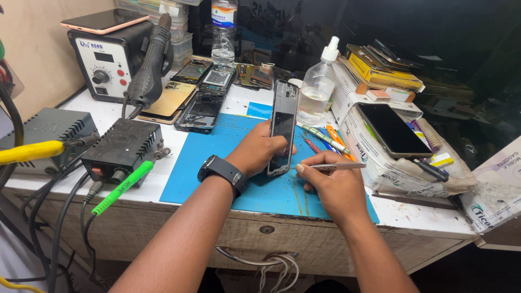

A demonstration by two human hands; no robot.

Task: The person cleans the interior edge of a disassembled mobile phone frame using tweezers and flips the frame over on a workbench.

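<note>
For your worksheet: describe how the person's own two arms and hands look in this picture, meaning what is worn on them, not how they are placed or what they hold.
Both forearms are bare, with no sleeves in view and no gloves. The left hand has a smartwatch at the wrist: a dark rectangular case on a wide black band. The right hand and its wrist carry nothing; no rings can be made out on either hand.

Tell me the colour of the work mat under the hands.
Blue. The mat shows best in the head view, beneath the left hand and right hand.
</note>
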